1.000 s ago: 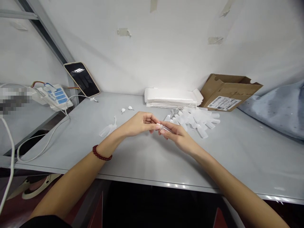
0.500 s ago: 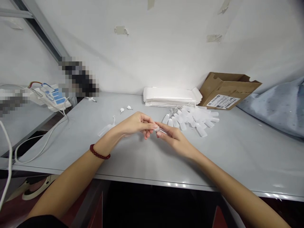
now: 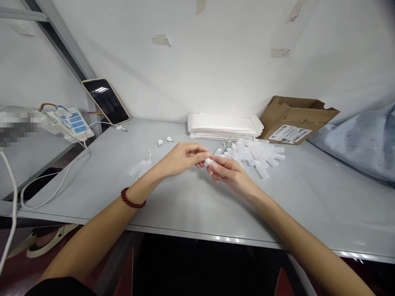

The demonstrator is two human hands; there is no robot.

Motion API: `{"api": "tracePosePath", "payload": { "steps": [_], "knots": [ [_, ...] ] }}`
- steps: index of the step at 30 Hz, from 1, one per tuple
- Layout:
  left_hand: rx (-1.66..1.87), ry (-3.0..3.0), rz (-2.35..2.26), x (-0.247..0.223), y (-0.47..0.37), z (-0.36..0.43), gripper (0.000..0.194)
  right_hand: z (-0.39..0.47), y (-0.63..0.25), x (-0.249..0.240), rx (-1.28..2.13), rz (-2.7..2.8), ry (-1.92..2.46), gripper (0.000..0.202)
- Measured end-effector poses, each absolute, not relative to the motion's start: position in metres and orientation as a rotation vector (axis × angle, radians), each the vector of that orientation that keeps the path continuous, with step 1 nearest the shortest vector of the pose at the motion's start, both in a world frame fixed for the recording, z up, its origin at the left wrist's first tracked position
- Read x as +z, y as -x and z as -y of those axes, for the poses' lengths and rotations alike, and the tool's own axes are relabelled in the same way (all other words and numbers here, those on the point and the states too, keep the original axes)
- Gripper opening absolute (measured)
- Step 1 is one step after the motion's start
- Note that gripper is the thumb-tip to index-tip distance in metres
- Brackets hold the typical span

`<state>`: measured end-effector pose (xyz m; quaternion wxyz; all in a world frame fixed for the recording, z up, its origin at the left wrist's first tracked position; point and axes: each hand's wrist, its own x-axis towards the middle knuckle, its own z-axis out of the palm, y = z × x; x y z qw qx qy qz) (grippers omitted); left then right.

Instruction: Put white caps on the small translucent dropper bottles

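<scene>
Both hands meet above the middle of the grey table (image 3: 185,205). A small white plastic piece (image 3: 209,161) is pinched between them. My left hand (image 3: 185,158), with a dark red beaded bracelet on its wrist, closes thumb and forefinger on the piece's left end. From the right, the thumb and fingers of my right hand (image 3: 230,174) grip the other end. What else lies inside the fingers is hidden. Behind the right hand spreads a pile of frosted plastic strips (image 3: 256,154). A few similar translucent strips (image 3: 142,167) lie left of my left hand.
Two small white pieces with thin dark tips (image 3: 160,142) lie further back. Against the wall are stacked flat white packages (image 3: 225,123) and an open cardboard box (image 3: 296,119). A phone (image 3: 106,100) leans at back left by a white cable (image 3: 66,176). Pale blue fabric (image 3: 361,139) lies right.
Both hands have shifted slightly right and back, still together. My right hand has turned, its fingers now curled beneath; the white piece shows more clearly between the fingertips. The camera view has shifted slightly.
</scene>
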<state>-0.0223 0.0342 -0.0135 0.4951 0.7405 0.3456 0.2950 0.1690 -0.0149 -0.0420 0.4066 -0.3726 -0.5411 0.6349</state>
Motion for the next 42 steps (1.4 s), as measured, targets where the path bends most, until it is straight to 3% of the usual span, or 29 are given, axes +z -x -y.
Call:
{"api": "tracePosePath", "payload": {
  "steps": [4, 9, 21, 24, 27, 33, 37, 42],
  "knots": [
    [0.59, -1.788, -0.988, -0.013, 0.022, -0.034, 0.042, 0.02, -0.166, -0.045, 1.203, 1.672, 1.116, 0.045],
    [0.492, -1.815, -0.919, -0.014, 0.018, -0.03, 0.044, 0.023, -0.163, -0.046, 0.825, 1.877, 1.129, 0.044],
    [0.515, -1.963, -0.74, -0.011, 0.024, -0.027, 0.026, 0.017, -0.17, -0.034, 1.707, 1.321, 0.914, 0.046],
    [0.49, -1.96, -0.717, -0.01, 0.024, -0.027, 0.024, 0.017, -0.171, -0.036, 1.679, 1.363, 0.959, 0.063],
    [0.458, -1.929, -0.744, -0.012, 0.023, -0.029, 0.027, 0.021, -0.17, -0.038, 1.444, 1.574, 1.037, 0.077],
    [0.429, -1.865, -0.78, -0.017, 0.02, -0.032, 0.042, 0.027, -0.166, -0.037, 1.04, 1.909, 1.115, 0.073],
    [0.447, -1.872, -0.776, -0.017, 0.019, -0.031, 0.044, 0.027, -0.166, -0.035, 1.094, 1.877, 1.118, 0.066],
    [0.51, -1.928, -0.82, -0.018, 0.017, -0.028, 0.042, 0.026, -0.166, -0.033, 1.437, 1.594, 1.08, 0.059]
  ]
}}
